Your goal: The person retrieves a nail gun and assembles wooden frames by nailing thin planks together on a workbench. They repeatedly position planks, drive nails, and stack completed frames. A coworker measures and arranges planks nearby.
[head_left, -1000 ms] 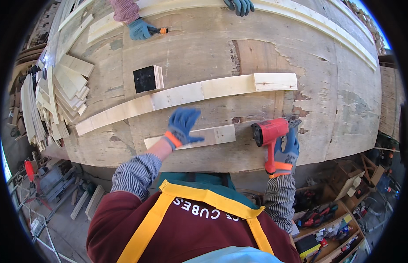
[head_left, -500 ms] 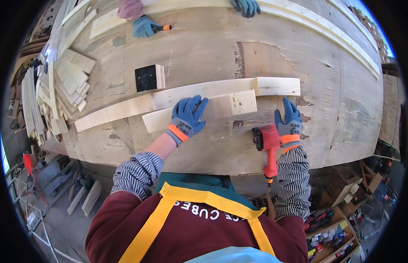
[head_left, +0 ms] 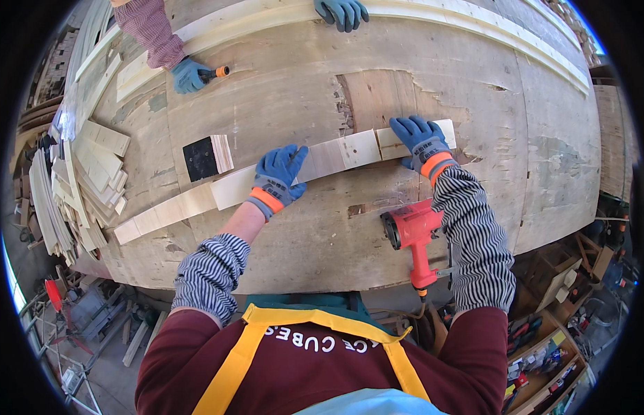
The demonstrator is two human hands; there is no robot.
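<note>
My left hand (head_left: 279,176), in a blue and grey glove, grips a pale wooden board (head_left: 336,158), fingers over its far edge and thumb at its near side. The board lies along a longer wooden strip (head_left: 166,209), which shows to the left and is partly hidden behind it. My right hand (head_left: 419,140), gloved alike, clasps a short wooden block (head_left: 443,131) at the board's right end; a thin dark seam parts the two. A red nail gun (head_left: 417,242) lies at the table's near edge, partly under my right forearm.
A wood block with a black face (head_left: 201,160) sits beyond my left hand. Thin boards (head_left: 94,173) are piled left. Across the plywood table (head_left: 301,256), a co-worker's gloved hand (head_left: 189,76) holds a black and orange object; another gloved hand (head_left: 341,12) rests by long strips (head_left: 488,38).
My right hand has moved from beside the nail gun up and left onto the short block. The board has shifted away from me against the strip. The view has shifted somewhat.
</note>
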